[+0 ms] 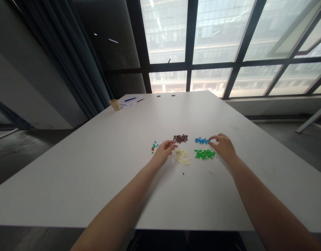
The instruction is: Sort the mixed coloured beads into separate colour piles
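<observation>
Small building bricks lie sorted by colour on the white table. My left hand [165, 149] hovers by the cream bricks [183, 157], just below the dark brown bricks [180, 138]; its fingers are loosely stretched and slightly apart, and I see nothing in them. At the right end of the blue bricks [201, 140] is my right hand [223, 145], thumb and index finger apart around the pile's edge. Nearer to me than the blue ones are the green bricks [204, 154]. Left of my left hand, a few mixed-colour bricks [153, 148] are partly hidden by it.
A single black piece [183, 173] and some pale, clear pieces [211, 170] lie closer to me. At the far left of the table [97, 167] stand a paper cup [114, 105] and papers with a blue pen [130, 99]. Windows rise behind the table.
</observation>
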A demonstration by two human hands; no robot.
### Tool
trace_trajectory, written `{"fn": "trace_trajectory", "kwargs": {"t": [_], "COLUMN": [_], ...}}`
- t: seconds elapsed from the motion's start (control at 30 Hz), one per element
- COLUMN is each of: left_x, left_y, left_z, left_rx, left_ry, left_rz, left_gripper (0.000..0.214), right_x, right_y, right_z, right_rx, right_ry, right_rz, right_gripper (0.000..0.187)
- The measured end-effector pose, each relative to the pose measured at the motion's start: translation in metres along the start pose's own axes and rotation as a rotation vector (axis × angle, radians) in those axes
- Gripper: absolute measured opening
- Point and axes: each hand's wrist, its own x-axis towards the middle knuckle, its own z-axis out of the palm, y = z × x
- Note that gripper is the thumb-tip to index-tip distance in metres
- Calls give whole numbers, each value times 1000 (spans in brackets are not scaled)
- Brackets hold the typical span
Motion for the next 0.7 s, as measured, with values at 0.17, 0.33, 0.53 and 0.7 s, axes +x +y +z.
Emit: {"fn": "trace_trajectory", "kwargs": {"t": [0.17,0.33,0.53,0.7], "left_x": [3,7,31,46], "left_y": [1,2,-10,-33], "left_z": [-5,-13,-58,-86], "left_rx": [21,-1,69,556], "left_ry": [63,132,478,574], "left_rz": [-23,-15,102,180], "left_gripper": [29,31,28,29], "right_x": [3,5,1,1], "right_y": [26,28,25,14], "right_z": [15,19,15,13], "right_rx": [-69,-94,-144,-120], "right_ry": [-114,-122,-184,-195], "right_rz": [162,175,180,141], "right_gripper": [21,25,23,26]}}
